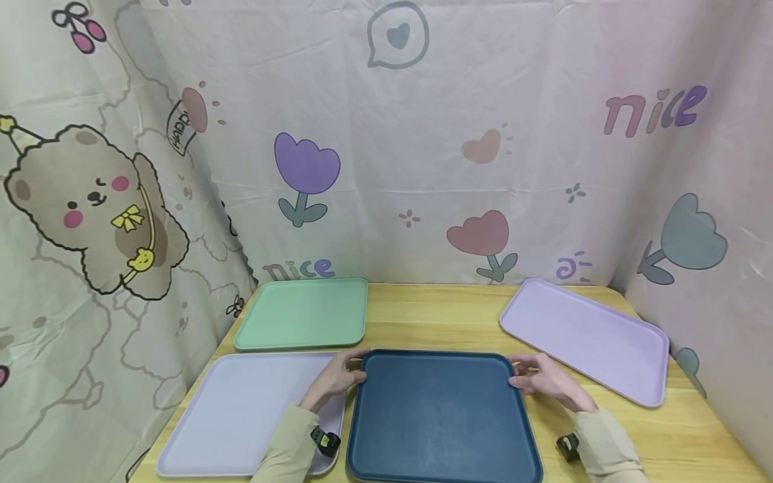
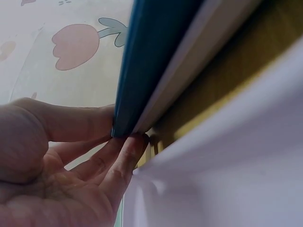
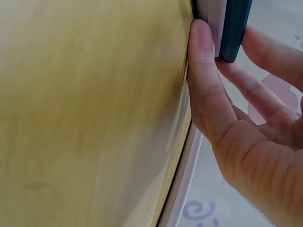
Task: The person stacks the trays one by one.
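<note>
A dark blue rectangular tray [image 1: 443, 416] lies at the front middle of the table in the head view. Under it in the left wrist view shows the pale edge of another tray [image 2: 187, 66]; the right wrist view shows that pale layer too. My left hand [image 1: 334, 380] holds the far left corner, its thumb [image 2: 90, 124] against the blue tray and the fingers beneath the pale edge. At the far right corner my right hand [image 1: 546, 381] grips likewise, a fingertip [image 3: 201, 40] at the pale edge. A pale lavender tray [image 1: 253, 409] lies beside the blue one, under my left forearm.
A green tray [image 1: 302, 314] rests at the back left of the wooden table [image 1: 435, 315]. Towards the right lies a purple tray [image 1: 588, 339], set at an angle. Printed curtains [image 1: 410, 161] hang behind the table and along both sides.
</note>
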The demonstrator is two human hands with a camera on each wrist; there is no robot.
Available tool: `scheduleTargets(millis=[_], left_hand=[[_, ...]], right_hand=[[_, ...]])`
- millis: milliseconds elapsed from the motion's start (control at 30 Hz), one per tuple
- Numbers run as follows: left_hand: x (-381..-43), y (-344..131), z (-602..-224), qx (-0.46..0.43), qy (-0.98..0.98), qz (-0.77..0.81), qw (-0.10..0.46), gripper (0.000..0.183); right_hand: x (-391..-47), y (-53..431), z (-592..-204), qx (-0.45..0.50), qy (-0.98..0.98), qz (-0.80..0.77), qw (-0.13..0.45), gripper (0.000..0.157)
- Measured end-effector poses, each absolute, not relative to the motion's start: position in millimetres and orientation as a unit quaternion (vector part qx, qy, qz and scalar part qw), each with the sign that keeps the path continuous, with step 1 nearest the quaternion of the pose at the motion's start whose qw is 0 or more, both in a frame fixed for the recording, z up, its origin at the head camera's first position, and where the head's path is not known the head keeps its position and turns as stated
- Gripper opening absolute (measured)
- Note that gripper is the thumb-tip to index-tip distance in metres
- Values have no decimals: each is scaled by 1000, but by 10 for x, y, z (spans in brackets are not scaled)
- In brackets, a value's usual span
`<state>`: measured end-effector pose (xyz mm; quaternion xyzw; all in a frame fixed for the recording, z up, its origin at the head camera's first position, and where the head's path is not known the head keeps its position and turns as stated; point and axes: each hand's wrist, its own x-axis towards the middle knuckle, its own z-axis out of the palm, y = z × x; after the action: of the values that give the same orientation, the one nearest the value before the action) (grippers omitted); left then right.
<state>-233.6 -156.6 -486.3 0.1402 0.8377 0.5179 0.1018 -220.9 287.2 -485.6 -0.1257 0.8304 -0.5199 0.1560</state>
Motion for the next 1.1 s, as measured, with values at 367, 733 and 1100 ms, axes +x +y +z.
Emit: scheduleTargets(millis=[367,733,1100], left_hand=[[-2350,-1572,-4840,144,831,528,104,57],[-2343,-1567,-4837,132,842,514,95,56],[-2353,-1562,-4850,122,856,497,81,55]], right_hand=[[-2199,2880,-4846,-135,830,-518,155,55],[-2217,2888,-4882,-144,836,-508,153,59],[-2193,2896,-4858,-140,832,-516,150,58]])
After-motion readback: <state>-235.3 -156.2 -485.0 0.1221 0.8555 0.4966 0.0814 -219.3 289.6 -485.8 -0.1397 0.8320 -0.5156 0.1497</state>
